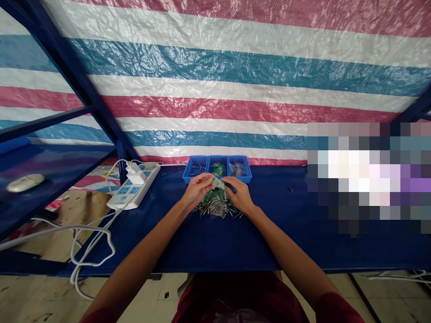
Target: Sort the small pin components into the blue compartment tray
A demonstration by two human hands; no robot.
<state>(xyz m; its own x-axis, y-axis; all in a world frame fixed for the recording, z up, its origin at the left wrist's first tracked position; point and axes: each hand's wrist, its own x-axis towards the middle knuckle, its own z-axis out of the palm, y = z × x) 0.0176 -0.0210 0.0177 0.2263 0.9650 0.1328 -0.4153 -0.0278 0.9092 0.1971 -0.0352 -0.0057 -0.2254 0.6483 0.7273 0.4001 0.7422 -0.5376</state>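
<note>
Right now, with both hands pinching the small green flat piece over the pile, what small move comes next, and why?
Probably free the right hand to pick a pin from the loose pile of thin metal pins; the left hand can keep the small green flat piece, which both hands hold above that pile.

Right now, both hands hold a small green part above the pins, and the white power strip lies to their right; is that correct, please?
No: the head view shows the white power strip to their left. The left hand and right hand do hold the small green part above the pins.
</note>
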